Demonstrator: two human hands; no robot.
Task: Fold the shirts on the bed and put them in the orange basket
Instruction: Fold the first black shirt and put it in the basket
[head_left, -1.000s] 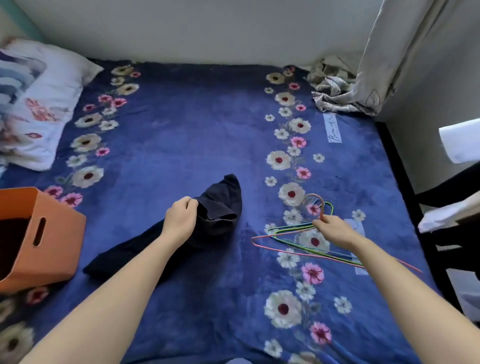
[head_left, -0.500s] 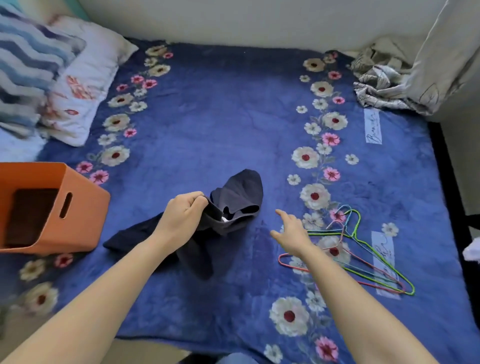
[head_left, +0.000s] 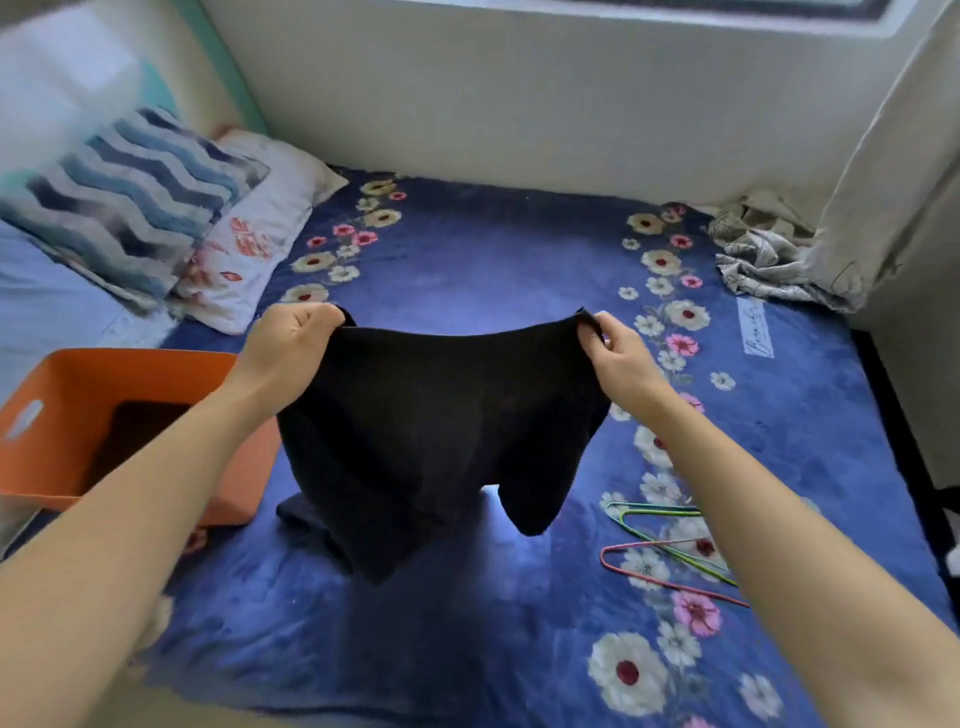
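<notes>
A dark navy shirt (head_left: 436, 426) hangs spread out in the air above the blue flowered bedspread (head_left: 467, 260). My left hand (head_left: 288, 345) grips its upper left corner in a fist. My right hand (head_left: 615, 358) pinches the upper right corner between thumb and fingers. The shirt's lower folds still touch the bed near its front. The orange basket (head_left: 67, 374) stands on the bed at the left, partly behind my left forearm; its inside looks dark.
Several coloured wire hangers (head_left: 670, 545) lie on the bedspread to the right. Pillows (head_left: 156, 218) are stacked at the back left. Crumpled pale cloth (head_left: 763, 260) and a curtain (head_left: 893, 156) sit at the back right by the wall.
My right hand left the hangers and took the shirt's other corner. Both hands lifted and spread the shirt, which had lain bunched on the bed.
</notes>
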